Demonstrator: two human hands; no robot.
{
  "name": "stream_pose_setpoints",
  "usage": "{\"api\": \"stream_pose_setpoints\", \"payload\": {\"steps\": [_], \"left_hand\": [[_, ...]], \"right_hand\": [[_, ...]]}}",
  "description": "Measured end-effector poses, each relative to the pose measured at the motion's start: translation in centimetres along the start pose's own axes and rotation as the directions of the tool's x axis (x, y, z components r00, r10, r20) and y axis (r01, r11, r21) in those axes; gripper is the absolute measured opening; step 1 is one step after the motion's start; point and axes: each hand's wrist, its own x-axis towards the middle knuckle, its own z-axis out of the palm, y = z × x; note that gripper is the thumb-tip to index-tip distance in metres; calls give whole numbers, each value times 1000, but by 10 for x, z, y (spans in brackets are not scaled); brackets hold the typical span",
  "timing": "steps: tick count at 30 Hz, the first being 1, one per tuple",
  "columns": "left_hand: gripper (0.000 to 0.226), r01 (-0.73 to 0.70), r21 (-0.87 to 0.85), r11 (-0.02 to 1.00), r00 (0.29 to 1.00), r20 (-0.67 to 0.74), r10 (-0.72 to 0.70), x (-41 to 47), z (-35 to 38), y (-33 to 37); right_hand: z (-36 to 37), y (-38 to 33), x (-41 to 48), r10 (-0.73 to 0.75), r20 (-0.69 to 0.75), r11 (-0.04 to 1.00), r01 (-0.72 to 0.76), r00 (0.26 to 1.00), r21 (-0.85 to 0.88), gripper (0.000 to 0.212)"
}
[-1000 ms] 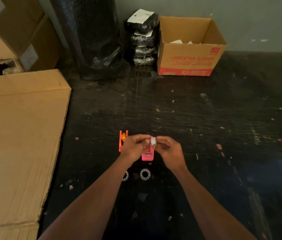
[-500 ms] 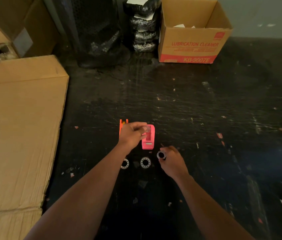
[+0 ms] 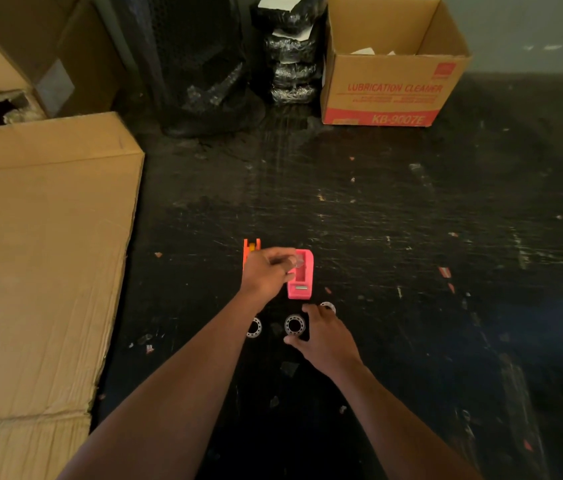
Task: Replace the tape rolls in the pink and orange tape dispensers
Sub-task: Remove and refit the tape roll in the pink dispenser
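**Two hands at the pink dispenser, tape rolls on a dark table**

Head view, looking forward and down. The pink tape dispenser [image 3: 302, 276] stands on the scratched black table [image 3: 411, 237], its open cradle upward and a small metal cutter at its near end. The left hand [image 3: 268, 273] is curled beside the dispenser's left wall, fingertips pinched on a small translucent piece [image 3: 298, 262] at the cradle's rim; whether this is a tape end or a spool core cannot be made out. This hand covers most of the orange tape dispenser [image 3: 249, 251], of which only the far end and a yellowish part inside show.

The right hand [image 3: 325, 336] hovers low over the table just near of the pink dispenser, fingers spread and loosely open, holding nothing visible. Its fingertips partly hide one tape roll [image 3: 328, 306]; contact cannot be judged. A second tape roll [image 3: 294, 324] lies flat just left of the thumb, and a third roll [image 3: 255, 328] is partly cut off by the left forearm.

At the far edge an open carton [image 3: 391, 88] printed "LUBRICATION CLEANER" stands beside a stack of black-wrapped bundles [image 3: 290, 64] and a dark wrapped mass [image 3: 200, 64], whose contents are indistinct. A flat cardboard box [image 3: 38, 237] fills the left side, cut off by the frame.
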Motion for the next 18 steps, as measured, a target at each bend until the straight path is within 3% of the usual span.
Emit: {"api": "stream_pose_setpoints", "payload": {"steps": [4,8,14,18], "left_hand": [[26,-9,-6,1000,1000,4,9,0,-1,-2],[27,-14,-18,1000,1000,-4,14,1,-3,-3],[26,-36,-42,998,999,-28,35,0,-3,2],[26,-43,-89,995,999,-27,41,1,-3,6]], "right_hand": [[-2,2,2,-14,-70,999,16,997,40,51],[-13,3,4,-13,-172,966,56,985,251,37],[-50,-1,14,-1,-249,824,141,968,548,44],[-66,-4,30,-8,-266,789,170,964,591,55]]}}
